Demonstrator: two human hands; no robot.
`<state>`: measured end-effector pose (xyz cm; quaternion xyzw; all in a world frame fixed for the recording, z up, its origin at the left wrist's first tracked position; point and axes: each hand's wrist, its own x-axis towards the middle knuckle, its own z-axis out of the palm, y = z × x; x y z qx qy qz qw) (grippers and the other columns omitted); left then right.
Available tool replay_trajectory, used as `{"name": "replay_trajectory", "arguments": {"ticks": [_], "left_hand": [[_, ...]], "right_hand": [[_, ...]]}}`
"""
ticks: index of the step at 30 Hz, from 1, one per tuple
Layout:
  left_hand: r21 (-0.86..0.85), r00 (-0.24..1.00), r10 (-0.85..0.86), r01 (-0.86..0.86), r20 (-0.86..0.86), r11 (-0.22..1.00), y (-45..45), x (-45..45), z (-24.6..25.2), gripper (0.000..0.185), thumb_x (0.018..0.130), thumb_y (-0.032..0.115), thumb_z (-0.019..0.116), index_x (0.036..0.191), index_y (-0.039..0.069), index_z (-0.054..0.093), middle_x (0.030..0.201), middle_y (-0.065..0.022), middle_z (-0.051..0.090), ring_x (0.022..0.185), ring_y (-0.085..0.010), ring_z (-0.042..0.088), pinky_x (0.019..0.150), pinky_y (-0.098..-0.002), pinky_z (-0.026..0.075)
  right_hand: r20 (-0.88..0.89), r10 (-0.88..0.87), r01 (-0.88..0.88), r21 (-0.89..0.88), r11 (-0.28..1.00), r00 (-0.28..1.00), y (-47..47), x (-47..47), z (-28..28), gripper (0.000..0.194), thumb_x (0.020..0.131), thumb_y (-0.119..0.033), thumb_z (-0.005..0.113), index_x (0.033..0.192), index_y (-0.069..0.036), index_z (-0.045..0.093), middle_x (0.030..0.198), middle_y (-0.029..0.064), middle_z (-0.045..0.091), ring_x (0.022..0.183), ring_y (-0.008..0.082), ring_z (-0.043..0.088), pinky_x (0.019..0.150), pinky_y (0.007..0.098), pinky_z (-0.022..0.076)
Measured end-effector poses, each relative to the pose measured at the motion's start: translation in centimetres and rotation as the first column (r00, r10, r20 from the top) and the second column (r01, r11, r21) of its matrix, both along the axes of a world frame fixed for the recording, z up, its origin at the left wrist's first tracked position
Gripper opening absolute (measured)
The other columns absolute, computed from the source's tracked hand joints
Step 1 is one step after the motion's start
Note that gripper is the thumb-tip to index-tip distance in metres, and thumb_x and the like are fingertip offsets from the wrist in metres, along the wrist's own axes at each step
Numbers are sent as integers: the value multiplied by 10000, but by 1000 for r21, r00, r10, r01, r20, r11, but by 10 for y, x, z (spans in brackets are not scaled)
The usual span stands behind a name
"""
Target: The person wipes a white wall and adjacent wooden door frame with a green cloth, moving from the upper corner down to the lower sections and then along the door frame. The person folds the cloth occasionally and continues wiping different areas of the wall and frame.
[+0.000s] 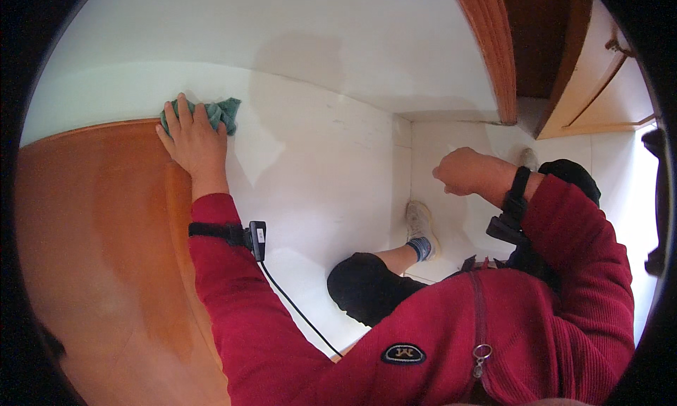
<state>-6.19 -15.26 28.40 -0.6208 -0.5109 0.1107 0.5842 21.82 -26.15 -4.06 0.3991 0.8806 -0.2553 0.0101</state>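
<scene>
My left hand (191, 136) presses a crumpled green cloth (227, 114) flat against the white wall, just beyond the edge of a brown wooden panel (106, 194). The fingers are spread over the cloth, and part of it sticks out to the right of them. My right hand (459, 171) hangs in front of me above the pale floor, its fingers curled in, with nothing visible in it. A black strap with a small device (257, 240) sits around my left sleeve, and another strap (515, 200) circles my right wrist.
A reddish wooden door frame (492, 52) and an open wooden door (603, 94) stand at the upper right. The wall (328, 157) meets the tiled floor near my shoe (420, 223). A black cable (299, 308) runs from the left device towards my body.
</scene>
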Motion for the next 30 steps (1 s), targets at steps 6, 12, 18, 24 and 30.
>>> {"name": "replay_trajectory", "arguments": {"ticks": [6, 12, 18, 24, 30], "left_hand": [[-77, 999, 30, -28, 20, 997, 17, -12, -1, 437, 727, 275, 793, 1128, 163, 662, 1441, -21, 467, 1395, -257, 331, 1157, -527, 208], [-176, 996, -85, 80, -19, 981, 14, -25, -13, 491, 707, 251, 797, 1170, 186, 647, 1465, -8, 437, 1393, -257, 331, 1158, -523, 208], [-324, 991, -136, 121, -22, 938, 5, -22, -27, 502, 679, 225, 798, 1157, 164, 656, 1468, -38, 431, 1398, -271, 323, 1146, -541, 214], [-427, 997, -72, 74, 21, 901, 3, -28, -36, 500, 650, 162, 806, 1123, 153, 645, 1448, -41, 445, 1394, -289, 325, 1124, -566, 242], [-431, 998, -27, 50, 59, 901, 0, -35, -34, 579, 591, 97, 833, 1130, 151, 631, 1462, -46, 433, 1398, -304, 326, 1123, -581, 237]], "right_hand": [[-18, -8, 8, 37, 999, 1000, 8, -6, 10, 226, 789, -227, 714, 925, -46, 723, 943, 166, 705, 908, 350, 680, 729, 483, 545], [-57, -63, 63, 2, 998, 996, 19, -5, -4, 260, 785, -240, 721, 943, -34, 713, 950, 172, 700, 930, 368, 669, 752, 491, 543], [-99, -40, 40, -8, 999, 994, 36, 6, -34, 279, 782, -257, 729, 939, -28, 707, 934, 194, 690, 922, 391, 659, 778, 502, 532], [-143, -37, 26, -81, 996, 989, 84, 26, -60, 294, 789, -289, 727, 924, -29, 702, 947, 194, 684, 936, 403, 645, 791, 504, 524], [-191, 0, -33, -169, 985, 982, 169, 59, -85, 303, 797, -291, 723, 969, -43, 692, 988, 182, 681, 980, 386, 635, 826, 493, 514]]}}
